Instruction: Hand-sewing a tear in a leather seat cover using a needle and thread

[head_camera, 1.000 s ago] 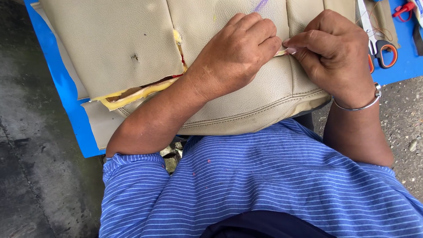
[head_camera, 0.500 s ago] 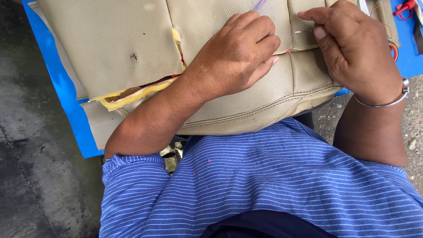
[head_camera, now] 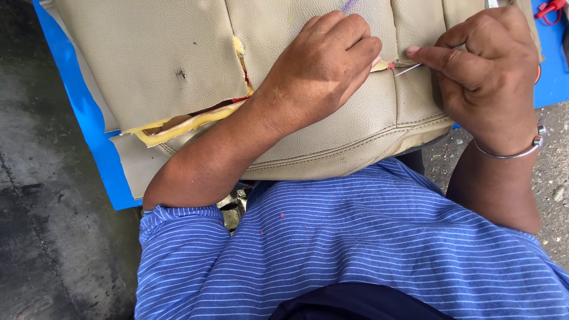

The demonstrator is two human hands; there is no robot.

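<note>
A beige leather seat cover (head_camera: pixel 148 65) lies on a blue table, its seam torn open so yellow foam (head_camera: pixel 189 121) shows. My left hand (head_camera: pixel 323 65) rests knuckles up on the cover, fingers curled and pressing the seam at its right end. My right hand (head_camera: pixel 483 71) pinches a thin sewing needle (head_camera: pixel 408 70) between thumb and forefinger, its tip pointing left at the seam just beside my left fingertips. A steel bangle (head_camera: pixel 514 153) circles my right wrist.
The blue table (head_camera: pixel 89 124) edge runs down the left side, with wet grey concrete floor (head_camera: pixel 47 237) beyond it. A red tool handle (head_camera: pixel 550 8) lies at the top right corner on the table. My blue striped shirt (head_camera: pixel 355 249) fills the lower frame.
My right hand has pulled away to the right from my left hand and then come back down, now holding the needle level at the seam. My left hand stays in place.
</note>
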